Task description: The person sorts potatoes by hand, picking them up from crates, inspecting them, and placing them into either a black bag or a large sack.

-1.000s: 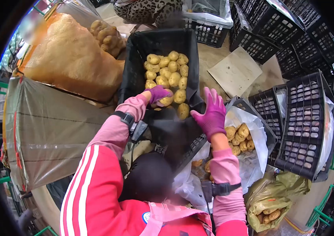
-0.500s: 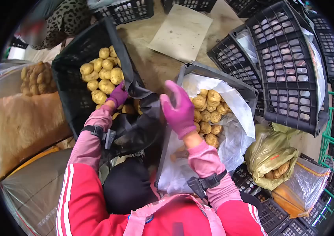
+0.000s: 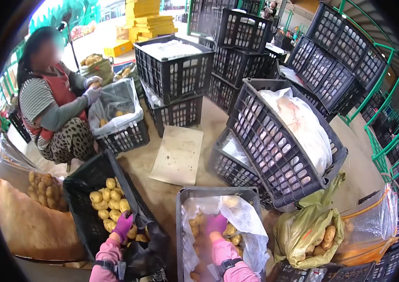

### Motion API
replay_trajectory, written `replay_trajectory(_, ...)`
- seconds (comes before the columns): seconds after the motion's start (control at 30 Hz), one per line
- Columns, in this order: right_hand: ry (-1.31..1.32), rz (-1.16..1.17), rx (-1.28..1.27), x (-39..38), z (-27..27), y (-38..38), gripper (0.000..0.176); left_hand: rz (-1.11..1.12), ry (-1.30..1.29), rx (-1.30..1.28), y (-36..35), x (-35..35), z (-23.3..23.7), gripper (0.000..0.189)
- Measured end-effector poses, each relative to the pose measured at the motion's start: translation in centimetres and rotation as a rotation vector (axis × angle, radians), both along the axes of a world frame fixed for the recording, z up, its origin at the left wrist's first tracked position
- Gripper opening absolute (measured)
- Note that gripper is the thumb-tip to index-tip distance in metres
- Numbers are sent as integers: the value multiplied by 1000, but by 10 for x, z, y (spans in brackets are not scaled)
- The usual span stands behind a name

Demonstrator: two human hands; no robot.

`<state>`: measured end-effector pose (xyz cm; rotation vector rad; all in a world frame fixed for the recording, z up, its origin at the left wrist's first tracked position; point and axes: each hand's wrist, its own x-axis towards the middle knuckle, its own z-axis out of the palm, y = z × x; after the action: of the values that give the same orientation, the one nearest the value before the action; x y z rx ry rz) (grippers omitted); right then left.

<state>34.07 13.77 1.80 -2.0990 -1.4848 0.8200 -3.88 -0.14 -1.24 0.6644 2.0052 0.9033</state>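
My left hand point(image 3: 123, 225), in a purple glove, is curled low over the yellow potatoes point(image 3: 110, 197) in a black-lined crate point(image 3: 83, 181). Its fingertips are hidden, and I cannot tell what they close on. To the right, a dark crate point(image 3: 218, 191) with a white plastic liner point(image 3: 252, 224) holds more potatoes point(image 3: 235, 238). My right hand point(image 3: 216, 223), also gloved in purple, reaches down inside it among the potatoes; motion smears its fingers.
A seated person point(image 3: 51, 103) handles something over a white-lined crate point(image 3: 119, 134) at the left. Stacked black crates point(image 3: 173, 70) stand ahead. A tilted full crate point(image 3: 279, 145) and an olive bag of potatoes point(image 3: 310, 230) are on the right. Flat cardboard point(image 3: 177, 155) lies between.
The view has tipped up, bringing the seated person and stacked crates into sight. My right hand has gone from above the white-lined crate down into it. My left hand stays at the black-lined crate.
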Motion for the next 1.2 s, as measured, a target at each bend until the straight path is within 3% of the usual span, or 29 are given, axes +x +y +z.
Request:
replay_trajectory(0.07, 244, -161, 158, -2, -44, 10, 68, 13, -249, 133, -3, 13, 98, 35)
replay_trajectory(0.1, 248, -254, 87, -11, 4, 5, 62, 14, -301, 218, -8, 30, 158, 37)
replay_trajectory(0.2, 176, -327, 179, -16, 12, 6, 59, -76, -411, 439, -33, 101, 323, 47)
replay_trajectory(0.27, 396, -375, 55, -9, 65, 2, 52, -186, -323, 554, -56, 153, 393, 47)
replay_trajectory(0.3, 345, -398, 42, -4, 47, 8, 49, -156, -479, 637, -75, 177, 414, 48)
replay_trajectory(0.33, 283, -425, 32, 0, 19, 17, 47, -126, -648, 718, -92, 202, 421, 51)
replay_trajectory(0.4, 315, -474, 200, 0, -50, 29, 48, -139, -957, 669, -114, 242, 412, 73)
replay_trajectory(0.43, 327, -495, 287, 2, -66, 34, 49, -96, -1016, 581, -112, 259, 401, 60)
replay_trajectory(0.5, -207, 118, -72, 18, -56, 56, 45, 11, -1119, 455, -92, 269, 378, 46)
replay_trajectory(0.53, -308, 254, -137, 21, -54, 51, 44, 80, -1159, 400, -83, 268, 368, 43)
replay_trajectory(0.6, -220, 247, -139, 25, -49, 43, 44, 161, -1189, 367, -68, 270, 369, 40)
replay_trajectory(0.67, 8, 211, -109, 31, -37, 30, 43, 56, -1194, 514, -62, 267, 363, 41)
replay_trajectory(0.77, 454, 218, -70, 44, 6, 7, 42, 9, -1018, 406, -60, 268, 358, 50)
replay_trajectory(0.87, 838, 345, -73, 60, 83, -11, 42, -203, -996, 422, -60, 274, 356, 44)
replay_trajectory(0.93, 990, 513, -51, 73, 162, -11, 43, -260, -658, 487, -56, 276, 353, 42)
replay_trajectory(1.0, 1056, 691, -25, 85, 241, -15, 44, -88, -637, 536, -48, 279, 329, 50)
replay_trajectory(1.03, 1050, 860, 9, 91, 284, -26, 54, -76, -625, 560, -51, 282, 339, 57)
replay_trajectory(1.07, 1193, 733, -180, 94, 320, -46, 53, -114, -639, 550, -53, 284, 349, 66)
replay_trajectory(1.1, 1105, 750, -163, 100, 343, -63, 57, -209, -624, 513, -53, 283, 354, 73)
replay_trajectory(1.2, 911, 786, -6, 111, 371, -116, 66, -444, -532, 597, -57, 289, 366, 70)
